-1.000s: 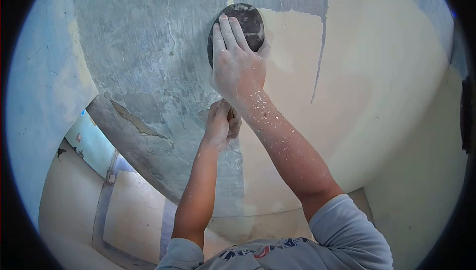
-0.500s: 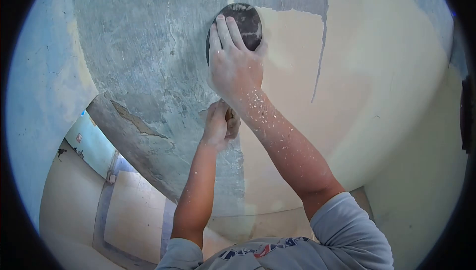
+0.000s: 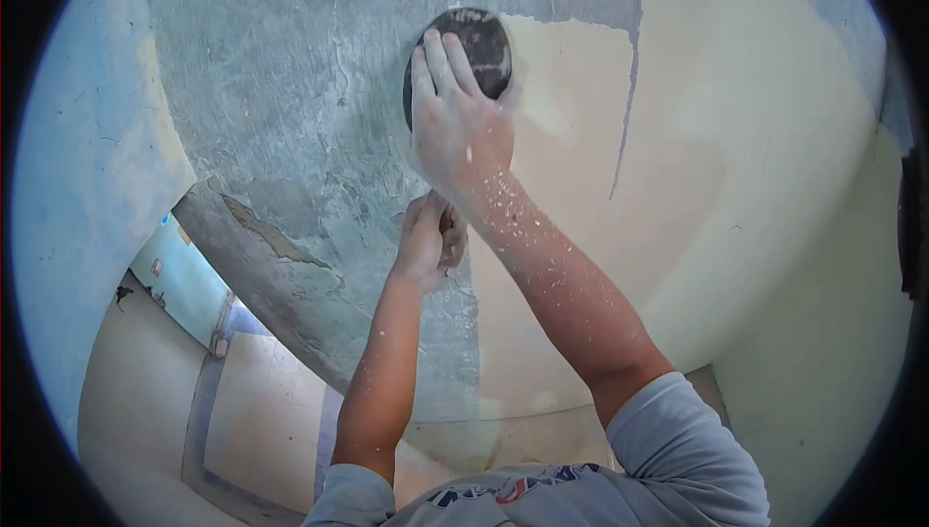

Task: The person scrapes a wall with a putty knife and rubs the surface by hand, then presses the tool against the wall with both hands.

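- Head view: right hand point(image 3: 462, 135), fingers extended over a dark oval pad point(image 3: 489, 51); grip unclear.
- Pad: against the wall, beside the cream patch's point(image 3: 581, 111) upper left edge; best worked flat, under even pressure.
- Left hand point(image 3: 423, 241): clenched below; contents unclear.
- Wall point(image 3: 261, 72): scuffed grey-blue, chipped lower left.
- Room: pale panel point(image 3: 263, 411), lower left.

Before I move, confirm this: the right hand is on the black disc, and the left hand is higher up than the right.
Not quite: the head view shows the left hand lower than the right hand. The right is on the black disc, as stated.
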`<state>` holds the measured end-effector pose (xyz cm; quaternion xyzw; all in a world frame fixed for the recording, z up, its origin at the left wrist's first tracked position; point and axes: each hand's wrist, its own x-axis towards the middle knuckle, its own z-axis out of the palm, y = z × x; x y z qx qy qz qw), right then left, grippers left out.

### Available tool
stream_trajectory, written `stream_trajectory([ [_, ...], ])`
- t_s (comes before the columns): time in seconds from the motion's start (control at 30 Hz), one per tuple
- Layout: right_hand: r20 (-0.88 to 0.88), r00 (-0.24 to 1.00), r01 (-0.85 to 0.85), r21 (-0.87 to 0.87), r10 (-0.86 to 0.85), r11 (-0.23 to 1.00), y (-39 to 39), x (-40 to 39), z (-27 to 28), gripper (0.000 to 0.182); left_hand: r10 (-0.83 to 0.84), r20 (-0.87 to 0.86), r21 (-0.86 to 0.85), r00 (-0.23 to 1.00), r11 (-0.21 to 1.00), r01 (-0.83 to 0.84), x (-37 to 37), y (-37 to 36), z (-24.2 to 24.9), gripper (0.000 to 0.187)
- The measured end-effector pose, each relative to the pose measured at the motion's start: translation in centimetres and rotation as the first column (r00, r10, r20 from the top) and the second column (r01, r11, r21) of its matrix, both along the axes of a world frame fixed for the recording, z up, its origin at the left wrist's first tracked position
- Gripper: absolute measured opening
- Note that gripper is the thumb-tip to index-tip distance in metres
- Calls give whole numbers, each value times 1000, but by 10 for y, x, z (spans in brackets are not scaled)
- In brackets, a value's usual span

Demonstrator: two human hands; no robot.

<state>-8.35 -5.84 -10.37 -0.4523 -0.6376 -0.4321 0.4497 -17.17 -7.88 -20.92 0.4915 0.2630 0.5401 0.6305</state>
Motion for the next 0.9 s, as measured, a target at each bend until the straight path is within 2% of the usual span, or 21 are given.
stream_trajectory([
  [0.17,-9,1000,-4,6,4,1000,5,-1,25,50,15,0,9,1000,1000,-15,0,2,25,50],
  [0.2,-15,999,-37,35,38,999,8,0,37,50,-31,28,4,999,1000,31,-1,7,37,50],
  [0.23,-7,1000,11,63,-10,998,9,-2,45,50,-78,57,6,995,997,78,-2,11,46,49],
  [0.27,-11,1000,14,67,-13,998,10,-2,46,50,-66,52,49,996,997,64,-3,13,48,50],
  [0.33,-32,998,-47,61,50,997,13,-1,40,50,-39,34,31,999,999,38,-2,12,42,50],
  [0.4,-19,999,-33,25,34,999,7,-1,21,50,-5,29,10,1000,1000,5,0,5,25,50],
  [0.47,-2,998,-65,-17,65,998,4,-1,2,50,80,31,-26,996,997,-79,4,-5,5,51],
  [0.5,-5,998,-63,-16,63,998,3,-1,-1,50,29,49,-22,998,999,-28,2,-6,0,52],
  [0.57,-1,997,-80,-27,80,996,2,-1,-5,49,44,32,-6,999,999,-44,3,-5,0,53],
  [0.7,-25,988,-150,14,151,989,7,1,38,51,132,3,54,991,990,-132,5,3,38,53],
  [0.73,-36,989,-146,12,146,989,10,-2,42,51,63,-1,72,998,995,-63,0,5,46,54],
  [0.8,-37,989,-140,64,143,988,6,-3,48,49,32,-9,97,999,995,-31,-8,6,43,55],
  [0.83,8,994,-108,27,108,994,-3,0,45,59,7,-2,125,1000,992,-7,-6,4,39,55],
  [0.9,79,962,-225,-311,261,923,-30,11,36,72,80,46,64,996,994,-83,-5,-11,18,55],
])
